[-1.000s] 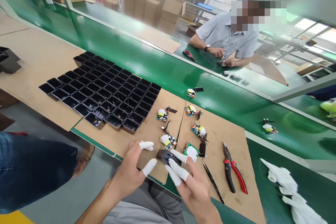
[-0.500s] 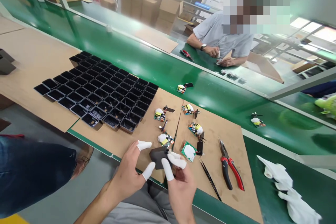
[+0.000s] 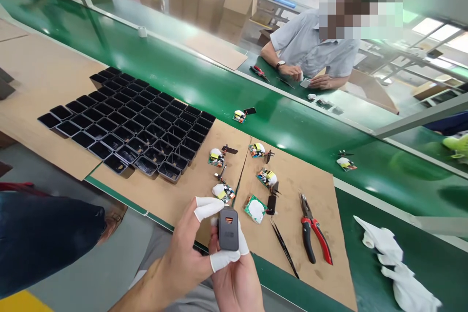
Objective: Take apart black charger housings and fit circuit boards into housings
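Observation:
A black charger housing (image 3: 228, 236) is held up over the front edge of the bench, its end face with a slot-shaped port turned toward me. My left hand (image 3: 195, 239), with white finger cots on thumb and forefinger, grips it at the top and bottom edges. From behind and below, my right hand (image 3: 236, 273) clasps the same housing; some of its fingers are hidden. Just beyond lies a circuit board (image 3: 223, 192) with white and yellow parts. To its right is a green board (image 3: 255, 208) with a white patch and a black piece wired to it.
Rows of black open housings (image 3: 124, 124) stand on cardboard at left. Tweezers (image 3: 284, 248) and red-black pliers (image 3: 312, 231) lie at right, white cloth (image 3: 395, 258) farther right. Several boards lie about, some on the green belt (image 3: 292, 129). Across it sits a co-worker (image 3: 310, 44).
The housing has been turned so its port end faces me. My left thumb and forefinger, apart from it before, have closed on it. Boards on the belt have shifted left.

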Motion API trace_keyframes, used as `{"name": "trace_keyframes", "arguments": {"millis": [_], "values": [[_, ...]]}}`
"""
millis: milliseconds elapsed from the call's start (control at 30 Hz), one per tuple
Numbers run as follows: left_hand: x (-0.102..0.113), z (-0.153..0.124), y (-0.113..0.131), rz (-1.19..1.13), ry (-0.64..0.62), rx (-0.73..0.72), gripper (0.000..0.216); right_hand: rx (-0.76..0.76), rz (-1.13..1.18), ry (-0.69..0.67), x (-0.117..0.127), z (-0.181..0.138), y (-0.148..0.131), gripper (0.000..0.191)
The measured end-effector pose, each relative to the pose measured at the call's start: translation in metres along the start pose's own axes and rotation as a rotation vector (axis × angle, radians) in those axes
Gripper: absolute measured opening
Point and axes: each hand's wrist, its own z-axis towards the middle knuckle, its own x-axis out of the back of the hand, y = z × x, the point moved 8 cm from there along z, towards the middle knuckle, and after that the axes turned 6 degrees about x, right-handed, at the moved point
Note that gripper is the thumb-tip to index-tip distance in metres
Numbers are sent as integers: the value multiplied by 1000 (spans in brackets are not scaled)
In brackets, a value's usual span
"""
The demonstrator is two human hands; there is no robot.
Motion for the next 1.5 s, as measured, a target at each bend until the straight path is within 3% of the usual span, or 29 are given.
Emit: {"name": "trace_keyframes", "arguments": {"millis": [267, 433, 633, 800, 967, 1200, 1233, 1300, 1367, 1400, 1500], "values": [[-2, -4, 5, -7, -58, -33, 76, -21, 10, -38, 2, -4, 9, 62], [-1, -9, 7, -17, -39, -71, 75, 123, -142, -133, -4, -3, 1, 50], [-1, -11, 9, -44, -45, -93, 78, 186, -325, -286, -19, -8, -12, 50], [1, -10, 8, -39, -52, -59, 80, 273, -337, -270, -26, -10, -19, 51], [3, -10, 10, -30, -49, -79, 78, 247, -378, -316, -34, -14, -15, 52], [4, -10, -2, -27, -57, -24, 66, 231, -419, -320, -24, -12, -3, 56], [3, -11, -8, -18, -76, 5, 66, 297, -493, -332, -20, -10, -8, 54], [4, -16, -23, -17, -91, 63, 68, 622, -772, -285, -7, -10, -38, 46], [8, -20, -36, -49, -72, 111, 66, 1082, -1099, -84, 12, -22, -83, 36], [10, -22, -42, -79, -55, 130, 63, 1230, -1182, 30, 25, -28, -103, 31], [10, -24, -48, -160, -27, 140, 57, 1396, -1333, 255, 62, -33, -150, 28]]}}
